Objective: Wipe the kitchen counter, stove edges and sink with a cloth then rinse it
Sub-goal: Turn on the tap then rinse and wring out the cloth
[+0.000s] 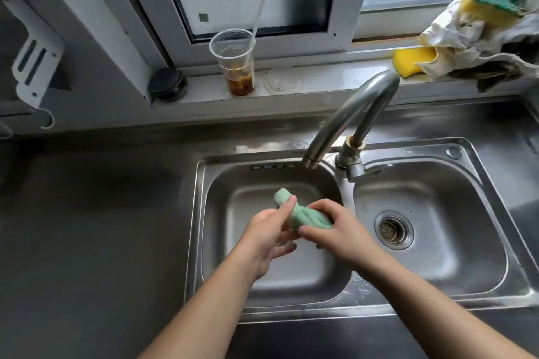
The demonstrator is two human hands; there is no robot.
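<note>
A rolled, twisted green cloth point(303, 216) is held over the left basin of the steel double sink point(347, 304). My left hand point(269, 230) grips its left part, thumb lying along the cloth. My right hand point(337, 227) grips its right end, fingers curled over it. The faucet point(354, 114) arches above, with its spout over the back of the left basin. No water stream is visible. The steel counter point(96, 227) stretches to the left of the sink.
On the windowsill stand a plastic cup with a straw and brown liquid point(236, 63), a black round lid point(167, 84), yellow sponges point(409, 60) and crumpled rags point(466, 35). The right basin has a drain strainer point(392, 230). A white bracket point(35, 58) hangs at left.
</note>
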